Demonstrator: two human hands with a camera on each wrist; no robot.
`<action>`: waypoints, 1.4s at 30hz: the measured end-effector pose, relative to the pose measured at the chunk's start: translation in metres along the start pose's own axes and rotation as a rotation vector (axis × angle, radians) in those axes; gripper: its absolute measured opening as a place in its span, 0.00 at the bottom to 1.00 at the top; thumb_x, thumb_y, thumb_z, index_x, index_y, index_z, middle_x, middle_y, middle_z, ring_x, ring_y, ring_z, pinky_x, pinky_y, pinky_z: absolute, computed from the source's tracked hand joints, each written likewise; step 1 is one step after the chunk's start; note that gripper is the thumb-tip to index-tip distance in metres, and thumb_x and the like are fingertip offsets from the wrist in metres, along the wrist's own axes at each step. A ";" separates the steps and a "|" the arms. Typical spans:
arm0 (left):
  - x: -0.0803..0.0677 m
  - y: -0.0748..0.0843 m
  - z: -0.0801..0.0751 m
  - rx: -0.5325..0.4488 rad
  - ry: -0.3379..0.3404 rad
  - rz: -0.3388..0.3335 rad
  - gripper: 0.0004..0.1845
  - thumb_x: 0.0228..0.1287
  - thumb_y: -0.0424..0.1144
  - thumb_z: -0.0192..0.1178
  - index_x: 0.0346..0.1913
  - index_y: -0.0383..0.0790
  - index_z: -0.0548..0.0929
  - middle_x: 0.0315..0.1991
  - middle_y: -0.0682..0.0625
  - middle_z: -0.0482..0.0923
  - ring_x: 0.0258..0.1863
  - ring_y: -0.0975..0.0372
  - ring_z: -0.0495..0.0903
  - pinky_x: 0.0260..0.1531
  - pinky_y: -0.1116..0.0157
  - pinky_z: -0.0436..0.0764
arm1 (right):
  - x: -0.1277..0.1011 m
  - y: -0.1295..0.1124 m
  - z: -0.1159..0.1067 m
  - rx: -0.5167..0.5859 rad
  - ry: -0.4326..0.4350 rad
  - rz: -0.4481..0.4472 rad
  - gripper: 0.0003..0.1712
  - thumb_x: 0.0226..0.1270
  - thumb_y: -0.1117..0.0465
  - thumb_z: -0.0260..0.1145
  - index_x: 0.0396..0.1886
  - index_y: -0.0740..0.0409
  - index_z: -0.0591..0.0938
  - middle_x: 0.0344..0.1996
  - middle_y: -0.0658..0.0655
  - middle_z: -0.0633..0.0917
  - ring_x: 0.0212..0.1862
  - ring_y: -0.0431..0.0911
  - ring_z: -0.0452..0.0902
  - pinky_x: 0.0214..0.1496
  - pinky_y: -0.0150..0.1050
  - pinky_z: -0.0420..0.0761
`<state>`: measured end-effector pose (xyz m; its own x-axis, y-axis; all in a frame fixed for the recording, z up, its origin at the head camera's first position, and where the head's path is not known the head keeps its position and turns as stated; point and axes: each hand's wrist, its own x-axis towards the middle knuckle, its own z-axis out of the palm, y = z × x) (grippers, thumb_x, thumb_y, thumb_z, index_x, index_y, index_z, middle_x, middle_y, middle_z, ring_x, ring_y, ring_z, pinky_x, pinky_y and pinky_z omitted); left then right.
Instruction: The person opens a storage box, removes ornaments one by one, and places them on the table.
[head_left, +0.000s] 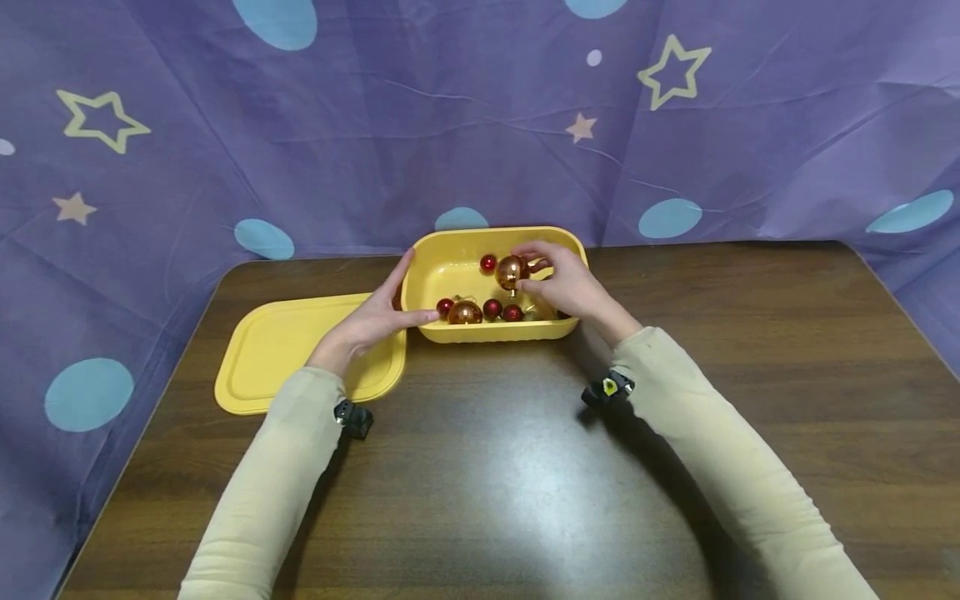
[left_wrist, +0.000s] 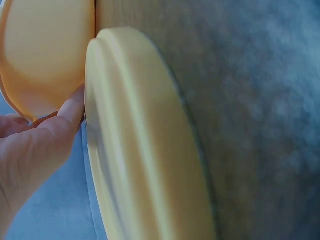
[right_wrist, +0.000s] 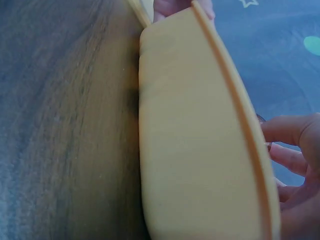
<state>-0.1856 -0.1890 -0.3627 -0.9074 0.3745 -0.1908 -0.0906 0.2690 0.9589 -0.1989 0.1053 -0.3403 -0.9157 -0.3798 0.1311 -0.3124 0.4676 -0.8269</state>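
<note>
Bauble handling at yellow plastic tub (head_left: 495, 333): bracing the tub's left end with left hand (head_left: 367, 321), spreading thumb and fingers wide at the rim; pinching copper-coloured bauble (head_left: 510, 272) over the interior between thumb and fingers of right hand (head_left: 573, 285). Including red baubles (head_left: 492, 309) and second copper-coloured bauble (head_left: 465, 312) inside the tub, and yellow lid (head_left: 281, 346) lying flat just left on wooden table (head_left: 465, 467). Apparently handling single bauble, either lifting out or setting down, giving no clear sign of which; probably calling next for steady tub and secure pinch.
</note>
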 end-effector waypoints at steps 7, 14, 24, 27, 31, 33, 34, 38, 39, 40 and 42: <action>0.001 -0.002 -0.001 0.011 -0.001 -0.007 0.57 0.61 0.32 0.67 0.77 0.61 0.35 0.77 0.53 0.27 0.73 0.57 0.46 0.70 0.61 0.50 | -0.015 -0.008 -0.009 0.024 0.037 -0.037 0.26 0.60 0.70 0.69 0.59 0.65 0.76 0.55 0.62 0.80 0.53 0.56 0.74 0.58 0.52 0.72; -0.001 0.000 -0.002 0.032 0.001 -0.017 0.56 0.61 0.34 0.67 0.77 0.62 0.35 0.77 0.55 0.27 0.74 0.58 0.41 0.70 0.61 0.47 | -0.027 -0.006 -0.016 0.056 0.056 -0.057 0.27 0.59 0.70 0.69 0.60 0.65 0.77 0.55 0.61 0.80 0.50 0.55 0.76 0.51 0.50 0.76; -0.001 0.000 -0.003 0.041 -0.004 -0.013 0.57 0.61 0.34 0.67 0.77 0.62 0.35 0.77 0.55 0.27 0.74 0.57 0.40 0.70 0.60 0.45 | -0.040 0.004 -0.034 0.154 0.102 -0.027 0.25 0.61 0.72 0.67 0.59 0.67 0.76 0.52 0.64 0.79 0.49 0.54 0.76 0.47 0.37 0.78; -0.001 -0.001 -0.003 0.036 -0.006 -0.009 0.57 0.61 0.34 0.67 0.77 0.62 0.35 0.77 0.55 0.27 0.74 0.57 0.40 0.70 0.60 0.45 | -0.044 0.003 -0.043 0.155 0.120 -0.046 0.25 0.61 0.72 0.66 0.59 0.68 0.75 0.52 0.66 0.79 0.49 0.53 0.76 0.50 0.37 0.77; -0.002 -0.001 -0.004 0.031 -0.005 -0.003 0.56 0.61 0.33 0.67 0.77 0.61 0.35 0.77 0.54 0.28 0.74 0.57 0.42 0.70 0.61 0.47 | -0.047 0.002 -0.053 0.151 0.153 -0.062 0.25 0.60 0.73 0.66 0.59 0.68 0.76 0.51 0.66 0.80 0.48 0.49 0.76 0.51 0.37 0.77; -0.002 -0.001 -0.005 0.029 -0.002 -0.004 0.56 0.61 0.33 0.67 0.77 0.61 0.35 0.77 0.54 0.28 0.73 0.58 0.43 0.70 0.61 0.47 | -0.049 0.001 -0.058 0.151 0.169 -0.061 0.25 0.60 0.73 0.66 0.59 0.67 0.76 0.50 0.65 0.80 0.47 0.46 0.76 0.50 0.34 0.77; -0.002 0.000 -0.005 0.025 -0.001 -0.005 0.56 0.61 0.33 0.67 0.77 0.61 0.35 0.77 0.54 0.28 0.73 0.57 0.43 0.70 0.61 0.48 | -0.050 0.001 -0.061 0.149 0.178 -0.060 0.25 0.60 0.73 0.66 0.59 0.67 0.76 0.50 0.64 0.80 0.46 0.44 0.76 0.49 0.33 0.77; -0.003 0.000 -0.006 0.018 0.002 -0.015 0.56 0.61 0.33 0.66 0.77 0.62 0.35 0.77 0.53 0.27 0.73 0.57 0.43 0.70 0.60 0.48 | -0.055 0.001 -0.071 0.131 0.199 -0.050 0.25 0.60 0.72 0.67 0.59 0.65 0.77 0.50 0.63 0.80 0.46 0.42 0.76 0.47 0.30 0.77; -0.003 0.000 -0.005 0.020 -0.001 -0.018 0.56 0.61 0.33 0.66 0.77 0.62 0.35 0.77 0.53 0.27 0.73 0.57 0.43 0.70 0.60 0.48 | -0.056 0.002 -0.074 0.123 0.202 -0.045 0.25 0.60 0.72 0.67 0.59 0.65 0.77 0.50 0.63 0.80 0.46 0.42 0.76 0.47 0.29 0.76; -0.003 0.000 -0.005 0.025 -0.003 -0.019 0.56 0.61 0.34 0.67 0.77 0.62 0.35 0.77 0.53 0.27 0.73 0.57 0.43 0.70 0.60 0.48 | -0.058 0.002 -0.076 0.114 0.204 -0.037 0.25 0.60 0.72 0.67 0.59 0.65 0.77 0.50 0.63 0.80 0.46 0.42 0.76 0.46 0.29 0.76; -0.002 0.000 -0.004 0.033 -0.005 -0.019 0.56 0.61 0.34 0.67 0.77 0.63 0.35 0.77 0.54 0.27 0.74 0.57 0.42 0.70 0.60 0.48 | -0.062 0.005 -0.080 0.095 0.199 -0.018 0.25 0.60 0.72 0.67 0.59 0.65 0.77 0.50 0.63 0.80 0.46 0.42 0.76 0.46 0.28 0.76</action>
<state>-0.1859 -0.1931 -0.3612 -0.9035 0.3737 -0.2097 -0.0937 0.3052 0.9477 -0.1643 0.1948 -0.3086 -0.9450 -0.2176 0.2441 -0.3126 0.3816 -0.8699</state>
